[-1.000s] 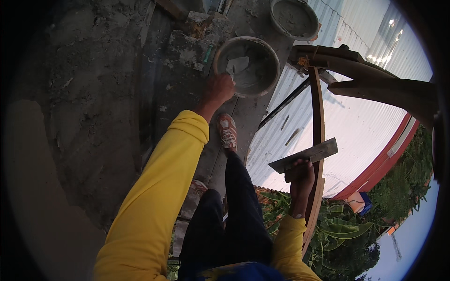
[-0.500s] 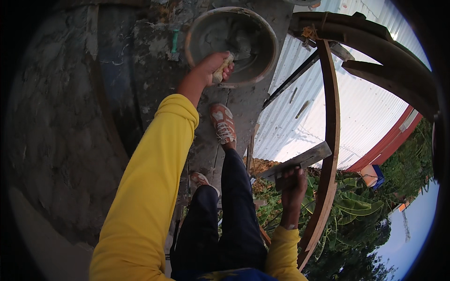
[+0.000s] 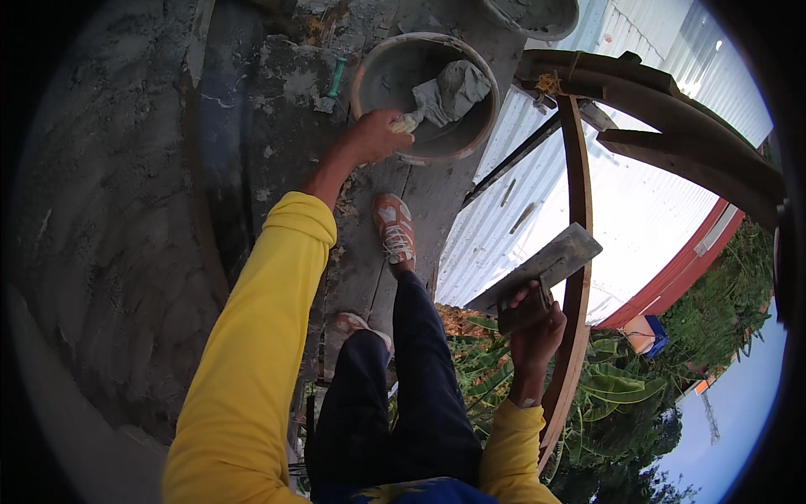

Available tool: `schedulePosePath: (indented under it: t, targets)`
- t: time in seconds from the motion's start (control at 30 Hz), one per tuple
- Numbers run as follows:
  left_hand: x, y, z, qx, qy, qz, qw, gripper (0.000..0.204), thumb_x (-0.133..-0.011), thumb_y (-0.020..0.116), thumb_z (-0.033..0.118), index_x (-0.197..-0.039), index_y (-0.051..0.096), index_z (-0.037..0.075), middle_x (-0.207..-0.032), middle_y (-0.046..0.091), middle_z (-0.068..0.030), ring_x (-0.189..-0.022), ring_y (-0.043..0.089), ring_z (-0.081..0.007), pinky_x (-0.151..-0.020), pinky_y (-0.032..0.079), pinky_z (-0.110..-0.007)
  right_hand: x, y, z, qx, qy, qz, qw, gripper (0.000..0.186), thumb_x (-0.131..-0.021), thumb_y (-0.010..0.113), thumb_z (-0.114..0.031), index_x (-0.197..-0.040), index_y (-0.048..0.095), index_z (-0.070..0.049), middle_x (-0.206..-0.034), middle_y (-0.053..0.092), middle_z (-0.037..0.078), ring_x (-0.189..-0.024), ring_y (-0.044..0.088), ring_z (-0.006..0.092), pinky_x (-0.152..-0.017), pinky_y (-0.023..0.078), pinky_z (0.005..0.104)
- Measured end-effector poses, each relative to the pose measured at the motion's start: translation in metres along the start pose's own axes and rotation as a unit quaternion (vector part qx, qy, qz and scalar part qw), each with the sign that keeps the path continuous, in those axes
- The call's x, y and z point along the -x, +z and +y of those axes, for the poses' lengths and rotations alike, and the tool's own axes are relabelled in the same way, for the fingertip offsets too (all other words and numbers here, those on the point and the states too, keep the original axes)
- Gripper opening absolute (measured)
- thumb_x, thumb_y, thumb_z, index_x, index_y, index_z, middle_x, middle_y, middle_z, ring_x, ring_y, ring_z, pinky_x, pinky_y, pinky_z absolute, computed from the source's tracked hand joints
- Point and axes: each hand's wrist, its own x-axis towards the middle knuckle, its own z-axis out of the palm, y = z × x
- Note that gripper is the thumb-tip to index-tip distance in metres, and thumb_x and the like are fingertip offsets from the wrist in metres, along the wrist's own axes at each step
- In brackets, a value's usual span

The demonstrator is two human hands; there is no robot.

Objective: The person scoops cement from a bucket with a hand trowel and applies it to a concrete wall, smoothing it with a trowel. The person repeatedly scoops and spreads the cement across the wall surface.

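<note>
Hovering over a round, grey-smeared bucket (image 3: 430,158), a pale-handled trowel (image 3: 408,123) is carrying a thick, folded lump of wet grey mortar (image 3: 457,91) that is hiding most of its blade from me. The person's left hand (image 3: 376,137) is gripping the trowel firmly, fingers wrapping around the handle, at the near left part of the bucket's rim; whether the knuckles are touching that rim, I cannot tell. Over to the right and nearer the body, the right hand (image 3: 535,334) is holding a flat, rectangular metal float (image 3: 541,266) by its dark handle, fingers curling around it, the plate slanting up to the right across a curved brown wooden beam (image 3: 578,176). The bucket is standing on a grey wooden plank platform (image 3: 437,191), where a small green stick-shaped piece (image 3: 337,77) is lying just to its left. Farther off, a second round bucket of grey mortar (image 3: 550,32) is showing at the upper edge. Below the hands, an orange-and-white laced shoe (image 3: 393,225) is pressing on the planks, while pale corrugated metal sheeting (image 3: 495,252) is gleaming to the right and broad-leaved green plants (image 3: 621,386) are spreading lower down.
</note>
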Motion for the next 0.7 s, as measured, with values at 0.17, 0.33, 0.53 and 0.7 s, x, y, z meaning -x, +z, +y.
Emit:
schedulePosePath:
  t: [0.17, 0.33, 0.53, 0.7]
  targets:
    - [0.115, -0.005, 0.020, 0.077, 0.170, 0.091, 0.978, 0.049, -0.088, 0.081, 0.028, -0.126, 0.071, -0.001, -0.102, 0.078, -0.0160, -0.089, 0.073, -0.0229, -0.082, 0.058, -0.037, 0.028, 0.070, -0.045, 0.301, -0.141, -0.045, 0.942, 0.059, -0.109, 0.059, -0.036, -0.153, 0.048, 0.002, -0.125, 0.065, 0.011, -0.115, 0.061, 0.0221, -0.101, 0.049, 0.0373]
    - [0.314, -0.037, 0.087, -0.001, 0.271, 0.196, 0.942, 0.055, -0.091, 0.080, 0.022, -0.139, 0.065, 0.000, -0.114, 0.076, -0.0207, -0.101, 0.076, -0.0266, -0.089, 0.059, -0.039, 0.089, 0.129, -0.073, 0.575, -0.476, -0.193, 0.637, 0.056, -0.095, 0.080, -0.008, -0.145, 0.056, -0.001, -0.132, 0.066, 0.020, -0.123, 0.063, 0.0402, -0.105, 0.049, 0.0479]
    - [0.563, -0.064, 0.100, -0.135, 0.451, 0.388, 0.792, 0.054, -0.082, 0.084, 0.013, -0.133, 0.068, 0.003, -0.108, 0.076, -0.0175, -0.091, 0.076, -0.0337, -0.081, 0.061, -0.041, 0.190, 0.209, -0.098, 0.597, -0.616, -0.238, 0.456, 0.043, -0.088, 0.081, -0.019, -0.128, 0.071, -0.005, -0.128, 0.071, 0.020, -0.120, 0.066, 0.0441, -0.102, 0.053, 0.0523]
    - [0.772, -0.075, 0.070, -0.262, 0.425, 0.488, 0.716, 0.058, -0.074, 0.088, 0.007, -0.129, 0.071, 0.008, -0.101, 0.074, -0.0095, -0.080, 0.072, -0.0283, -0.071, 0.060, -0.038, 0.305, 0.253, -0.096, 0.479, -0.783, -0.259, 0.301, 0.038, -0.088, 0.078, -0.020, -0.125, 0.073, -0.008, -0.122, 0.074, 0.016, -0.115, 0.070, 0.0414, -0.101, 0.055, 0.0531]
